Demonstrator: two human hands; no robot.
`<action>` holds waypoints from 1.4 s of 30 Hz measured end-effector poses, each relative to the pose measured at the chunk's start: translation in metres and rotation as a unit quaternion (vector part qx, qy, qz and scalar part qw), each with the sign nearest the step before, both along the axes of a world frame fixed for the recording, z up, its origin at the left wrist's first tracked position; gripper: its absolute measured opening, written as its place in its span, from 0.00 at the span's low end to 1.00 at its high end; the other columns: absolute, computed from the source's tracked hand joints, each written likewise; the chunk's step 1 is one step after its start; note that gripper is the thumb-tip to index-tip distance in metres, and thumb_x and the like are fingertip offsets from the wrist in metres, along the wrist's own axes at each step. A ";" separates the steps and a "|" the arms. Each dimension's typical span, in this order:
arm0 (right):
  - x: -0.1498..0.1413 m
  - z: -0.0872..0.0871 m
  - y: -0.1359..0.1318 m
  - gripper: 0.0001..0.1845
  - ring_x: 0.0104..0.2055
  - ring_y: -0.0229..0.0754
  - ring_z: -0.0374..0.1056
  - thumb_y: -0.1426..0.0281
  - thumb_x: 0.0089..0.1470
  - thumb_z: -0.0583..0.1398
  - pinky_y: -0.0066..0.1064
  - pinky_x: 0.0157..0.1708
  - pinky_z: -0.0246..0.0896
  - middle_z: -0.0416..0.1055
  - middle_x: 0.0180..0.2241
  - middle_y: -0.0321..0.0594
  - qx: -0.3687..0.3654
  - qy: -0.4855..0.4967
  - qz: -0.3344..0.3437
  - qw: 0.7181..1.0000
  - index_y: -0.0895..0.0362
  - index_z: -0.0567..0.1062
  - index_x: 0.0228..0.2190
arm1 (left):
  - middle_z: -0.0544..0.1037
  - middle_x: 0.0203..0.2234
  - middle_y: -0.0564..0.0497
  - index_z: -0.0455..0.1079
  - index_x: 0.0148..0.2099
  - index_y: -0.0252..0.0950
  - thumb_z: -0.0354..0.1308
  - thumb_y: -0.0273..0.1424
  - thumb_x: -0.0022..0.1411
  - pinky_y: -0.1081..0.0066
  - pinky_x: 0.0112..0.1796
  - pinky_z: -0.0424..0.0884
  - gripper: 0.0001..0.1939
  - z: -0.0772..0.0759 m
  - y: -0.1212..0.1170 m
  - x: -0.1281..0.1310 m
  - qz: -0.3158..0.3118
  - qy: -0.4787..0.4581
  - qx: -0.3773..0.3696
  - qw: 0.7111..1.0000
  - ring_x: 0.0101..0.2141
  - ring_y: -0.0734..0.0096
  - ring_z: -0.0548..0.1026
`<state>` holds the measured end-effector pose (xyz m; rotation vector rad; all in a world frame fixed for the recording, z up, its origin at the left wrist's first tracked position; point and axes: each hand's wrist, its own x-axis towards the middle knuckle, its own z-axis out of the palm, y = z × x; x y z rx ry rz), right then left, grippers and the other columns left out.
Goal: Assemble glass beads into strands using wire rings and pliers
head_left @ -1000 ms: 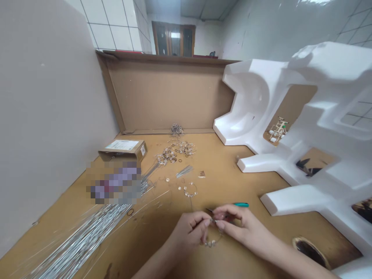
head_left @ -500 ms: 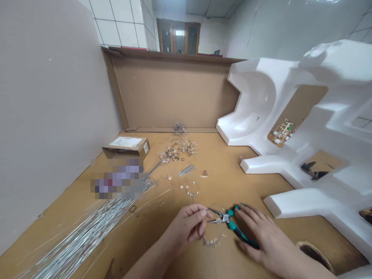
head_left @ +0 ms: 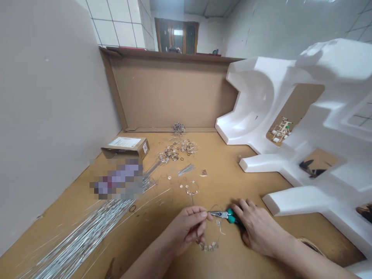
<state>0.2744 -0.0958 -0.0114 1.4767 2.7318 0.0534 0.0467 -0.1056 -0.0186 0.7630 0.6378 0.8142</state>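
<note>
My left hand [head_left: 192, 226] pinches the upper end of a beaded wire loop [head_left: 209, 247], whose clear beads hang at the bottom of its curve. Wrapped around green-handled needle-nose pliers [head_left: 221, 214] is my right hand [head_left: 257, 226], which hides most of the handles. The pliers' jaws are closed, and their tips meet the wire at my left fingertips. Whether they grip the wire is too small to tell. Just beyond my left hand, a second beaded wire loop [head_left: 192, 192] lies on the table beside loose clear beads [head_left: 181, 186].
Long silvery wires [head_left: 84, 232] spread across the left side, near an opened cardboard box [head_left: 124, 143] and a blurred-out item. Short wire pieces [head_left: 186, 169] and a heap of beaded pieces [head_left: 167, 155] lie farther back. White moulded foam [head_left: 285, 201] stands along the right.
My right hand has left the wire loop and taken hold of the pliers from the table. Their spread jaws have closed at my left fingertips. My left hand has kept its pinch.
</note>
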 end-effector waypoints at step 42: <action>-0.004 0.066 -0.029 0.24 0.38 0.49 0.64 0.76 0.33 0.54 0.39 0.35 0.60 0.68 0.37 0.43 -0.010 0.080 -0.006 0.997 0.54 0.68 0.38 | 0.65 0.10 0.59 0.66 0.30 0.33 0.50 0.39 0.55 0.81 0.12 0.49 0.13 0.003 -0.002 0.008 0.102 0.259 0.133 0.951 0.09 0.85 0.53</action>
